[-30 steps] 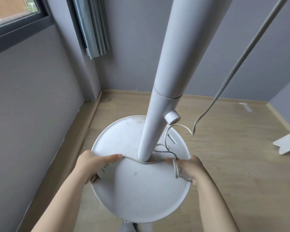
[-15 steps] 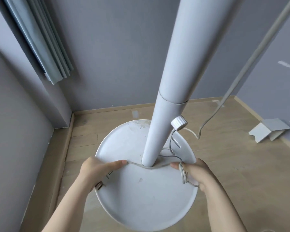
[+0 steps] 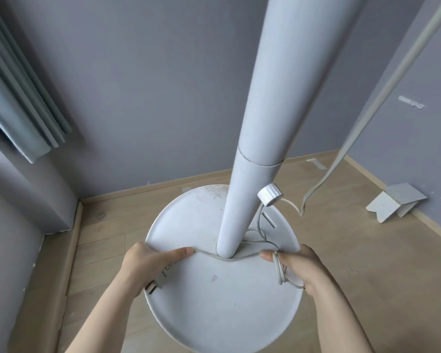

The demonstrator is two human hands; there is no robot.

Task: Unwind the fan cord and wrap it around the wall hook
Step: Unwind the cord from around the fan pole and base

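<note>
While the fan cord [image 3: 229, 258] is wound round the foot of the pole [image 3: 252, 200], both hands work low over the round white base [image 3: 222, 314], one on each side of the pole and apart, so a turn can be passed from one to the other. The left hand [image 3: 148, 263] pinches the cord between thumb and forefinger, with the plug [image 3: 154, 286] tucked under the palm and its prongs poking out below, probably to keep the free end from dragging. The right hand [image 3: 301, 266] curls round a small bunch of slack loops [image 3: 281, 272], gathered, it seems, so the freed length does not tangle. Between the two hands the cord lies taut against the near side of the pole, touching it. Behind the pole more cord coils loosely on the base and climbs past the ribbed knob [image 3: 269, 194]; a long flat run [image 3: 362, 133] rises to the upper right and out of frame. At least one turn looks left to undo. The wall hook is not in view, so the wrapping is not yet begun. A grey-green curtain [image 3: 23, 110] hangs at the left.
</note>
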